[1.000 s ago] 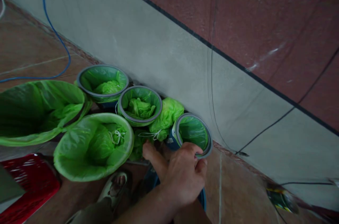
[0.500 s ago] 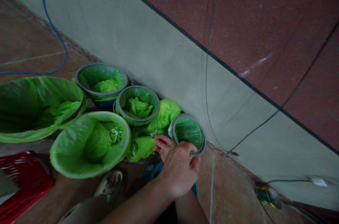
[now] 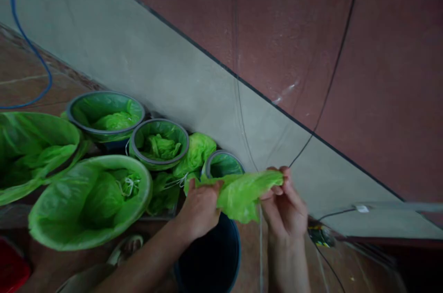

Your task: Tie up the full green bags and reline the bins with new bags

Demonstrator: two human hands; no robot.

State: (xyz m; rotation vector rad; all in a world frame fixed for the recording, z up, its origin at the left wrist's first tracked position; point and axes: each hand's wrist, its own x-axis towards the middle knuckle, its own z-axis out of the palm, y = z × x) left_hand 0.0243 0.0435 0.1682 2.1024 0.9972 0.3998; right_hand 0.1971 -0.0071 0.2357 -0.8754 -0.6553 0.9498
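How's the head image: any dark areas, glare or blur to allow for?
Head view: dim light overall; the dark bin nearly black inside; fine folds of the held green plastic look soft; a pale streak on the red wall could be glare or a scuff, can't tell.

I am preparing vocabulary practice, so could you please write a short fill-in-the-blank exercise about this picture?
1. The left hand and the right hand hold one thin, crumpled plastic bag, coloured ____.
2. The grey-rimmed, round buckets lined with green plastic number ____.
3. The long, thin cable at the upper left is coloured ____.

Missing words: green; three; blue.
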